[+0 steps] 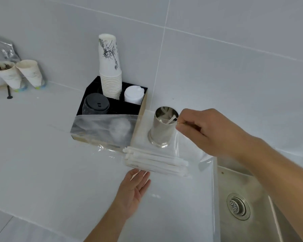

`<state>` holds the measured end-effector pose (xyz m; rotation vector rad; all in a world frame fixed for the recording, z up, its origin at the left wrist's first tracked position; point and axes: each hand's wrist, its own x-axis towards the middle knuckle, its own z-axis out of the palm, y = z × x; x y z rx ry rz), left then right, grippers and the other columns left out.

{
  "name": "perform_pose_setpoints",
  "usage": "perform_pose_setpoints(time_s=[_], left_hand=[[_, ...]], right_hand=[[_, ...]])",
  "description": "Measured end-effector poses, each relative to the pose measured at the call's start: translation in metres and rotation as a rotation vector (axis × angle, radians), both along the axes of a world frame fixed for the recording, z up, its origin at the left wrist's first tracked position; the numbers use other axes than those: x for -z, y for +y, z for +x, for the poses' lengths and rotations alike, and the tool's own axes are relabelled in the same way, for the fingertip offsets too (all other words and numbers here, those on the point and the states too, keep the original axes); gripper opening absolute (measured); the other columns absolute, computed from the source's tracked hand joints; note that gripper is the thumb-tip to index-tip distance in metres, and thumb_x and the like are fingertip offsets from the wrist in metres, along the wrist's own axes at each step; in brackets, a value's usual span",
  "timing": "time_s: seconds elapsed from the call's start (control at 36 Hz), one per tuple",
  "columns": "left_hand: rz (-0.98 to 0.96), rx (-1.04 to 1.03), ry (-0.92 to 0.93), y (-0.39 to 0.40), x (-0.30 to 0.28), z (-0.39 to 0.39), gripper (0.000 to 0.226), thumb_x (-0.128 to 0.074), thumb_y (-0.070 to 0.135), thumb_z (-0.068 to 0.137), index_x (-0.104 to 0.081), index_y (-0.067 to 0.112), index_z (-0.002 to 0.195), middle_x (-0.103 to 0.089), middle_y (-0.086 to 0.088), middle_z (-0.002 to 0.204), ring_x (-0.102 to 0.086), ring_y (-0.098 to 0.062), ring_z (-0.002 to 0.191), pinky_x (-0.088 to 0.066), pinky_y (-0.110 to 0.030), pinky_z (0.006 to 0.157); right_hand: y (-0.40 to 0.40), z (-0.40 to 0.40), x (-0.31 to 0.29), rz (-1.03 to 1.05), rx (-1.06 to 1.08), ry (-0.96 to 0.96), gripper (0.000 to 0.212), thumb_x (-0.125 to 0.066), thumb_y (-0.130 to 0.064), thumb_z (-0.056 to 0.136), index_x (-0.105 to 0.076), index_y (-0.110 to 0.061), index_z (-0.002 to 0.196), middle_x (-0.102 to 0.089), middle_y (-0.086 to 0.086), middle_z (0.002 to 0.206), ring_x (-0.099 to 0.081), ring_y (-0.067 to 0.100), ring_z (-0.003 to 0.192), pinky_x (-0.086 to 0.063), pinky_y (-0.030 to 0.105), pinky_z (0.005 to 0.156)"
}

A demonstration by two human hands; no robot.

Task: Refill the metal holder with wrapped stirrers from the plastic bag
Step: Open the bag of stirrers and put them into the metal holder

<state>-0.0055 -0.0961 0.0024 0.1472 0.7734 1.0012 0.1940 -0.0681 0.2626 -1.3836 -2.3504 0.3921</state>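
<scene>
A shiny metal holder [162, 127] stands upright on the white counter beside a black cup organiser. A few stirrers [171, 119] lean inside it. My right hand [212, 131] hovers just right of its rim, fingertips pinched at a stirrer's end. In front of the holder lies a clear plastic bag [185, 151] holding a bundle of white wrapped stirrers [156, 162]. My left hand [135, 191] rests palm up with fingers apart, its fingertips touching the bag's near edge below the bundle.
The black organiser [112, 109] holds a tall stack of paper cups [110, 70], black lids and white lids. Two used cups [16, 74] lean on the tiled wall at left. A steel sink [248, 203] with a drain sits at lower right.
</scene>
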Motion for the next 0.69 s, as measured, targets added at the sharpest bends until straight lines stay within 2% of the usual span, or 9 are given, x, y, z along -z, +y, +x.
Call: perform_pose_setpoints(time_s=[0.08,0.17,0.22,0.28,0.33,0.39,0.53,0.58,0.69], left_hand=[[0.076,0.047,-0.032,0.013,-0.007,0.003,0.034,-0.065,0.008,0.081,-0.06,0.017,0.114,-0.072,-0.004,0.119,-0.064,-0.02,0.117,-0.052,-0.038,0.092],[0.14,0.099,-0.056,0.026,-0.015,0.007,0.043,-0.062,0.006,0.086,-0.057,0.022,0.126,-0.07,-0.001,0.123,-0.06,-0.02,0.123,-0.049,-0.04,0.095],[0.193,0.132,-0.094,0.033,-0.024,0.011,0.051,-0.07,0.008,0.084,-0.055,0.025,0.131,-0.068,0.001,0.126,-0.06,-0.019,0.123,-0.052,-0.04,0.095],[0.251,0.151,-0.144,0.041,-0.04,0.017,0.071,-0.084,0.017,0.071,-0.053,0.026,0.135,-0.065,0.0,0.132,-0.059,-0.02,0.124,-0.054,-0.038,0.095],[0.29,0.166,-0.199,0.05,-0.053,0.024,0.079,-0.092,0.027,0.062,-0.056,0.023,0.133,-0.063,-0.004,0.135,-0.057,-0.023,0.127,-0.054,-0.038,0.094],[0.314,0.16,-0.271,0.058,-0.061,0.031,0.074,-0.093,0.028,0.06,-0.062,0.021,0.128,-0.063,-0.006,0.134,-0.057,-0.025,0.126,-0.055,-0.04,0.093],[0.443,0.176,-0.386,0.075,-0.086,0.044,0.077,-0.088,0.032,0.067,-0.057,0.018,0.135,-0.058,-0.011,0.139,-0.051,-0.031,0.131,-0.04,-0.049,0.11],[0.477,0.178,-0.393,0.079,-0.095,0.047,0.075,-0.088,0.036,0.066,-0.059,0.017,0.132,-0.062,-0.012,0.133,-0.054,-0.032,0.126,-0.035,-0.054,0.112],[0.475,0.141,-0.359,0.088,-0.113,0.051,0.067,-0.093,0.039,0.054,-0.072,0.014,0.113,-0.069,-0.012,0.116,-0.065,-0.028,0.11,-0.037,-0.054,0.106]], right_hand=[[0.004,-0.004,-0.014,0.02,0.001,0.011,0.02,-0.052,-0.013,0.097,-0.052,-0.01,0.077,-0.037,-0.01,0.048,-0.036,0.013,0.046,-0.03,0.013,0.045],[0.007,-0.004,-0.029,0.054,0.007,0.021,0.019,-0.052,-0.011,0.097,-0.054,-0.01,0.078,-0.046,-0.019,0.051,-0.041,0.008,0.045,-0.03,0.009,0.046],[0.009,-0.002,-0.038,0.076,0.026,0.025,0.019,-0.053,-0.011,0.097,-0.054,-0.012,0.078,-0.042,-0.015,0.046,-0.041,0.01,0.044,-0.03,0.011,0.046],[0.011,-0.001,-0.047,0.112,0.049,0.035,0.021,-0.053,-0.011,0.097,-0.052,-0.015,0.076,-0.035,-0.014,0.044,-0.038,0.012,0.043,-0.03,0.012,0.045],[0.012,0.001,-0.055,0.148,0.066,0.049,0.023,-0.054,-0.011,0.097,-0.051,-0.017,0.075,-0.034,-0.014,0.043,-0.037,0.012,0.042,-0.029,0.011,0.045],[0.013,0.003,-0.062,0.17,0.088,0.059,0.022,-0.054,-0.013,0.097,-0.052,-0.016,0.076,-0.033,-0.012,0.043,-0.034,0.013,0.041,-0.028,0.012,0.044],[0.013,0.01,-0.075,0.208,0.189,0.11,0.021,-0.054,-0.023,0.097,-0.054,-0.023,0.076,-0.037,-0.007,0.043,-0.033,0.013,0.04,-0.029,0.014,0.043],[0.014,0.011,-0.078,0.23,0.238,0.12,0.021,-0.055,-0.025,0.096,-0.054,-0.027,0.074,-0.042,-0.007,0.044,-0.036,0.013,0.04,-0.031,0.014,0.044],[0.014,0.014,-0.085,0.281,0.343,0.084,0.018,-0.059,-0.028,0.093,-0.058,-0.026,0.075,-0.05,-0.013,0.045,-0.043,0.012,0.041,-0.033,0.015,0.044]])
